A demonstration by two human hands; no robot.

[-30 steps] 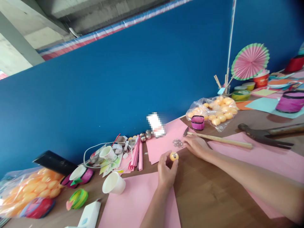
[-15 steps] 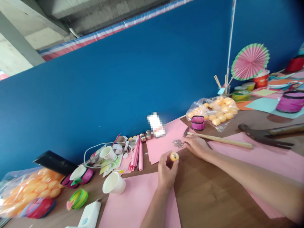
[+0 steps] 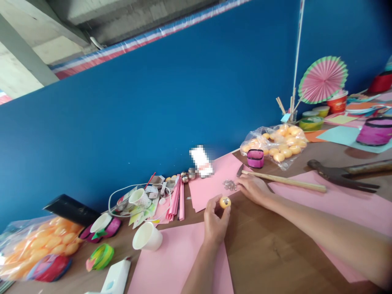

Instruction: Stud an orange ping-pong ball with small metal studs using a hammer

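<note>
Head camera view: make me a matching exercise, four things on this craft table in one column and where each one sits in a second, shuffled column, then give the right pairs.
Things:
1. small orange ball
2. white paper cup
3. hammer
4. pink paper fan

Places:
A. lying on its side by the near pink sheet
B. pinched in the left hand
C. standing upright against the blue wall, far right
D. lying flat on the table beyond the right forearm

The right hand rests by the small silver pieces.

Pairs: 1-B, 2-A, 3-D, 4-C
</note>
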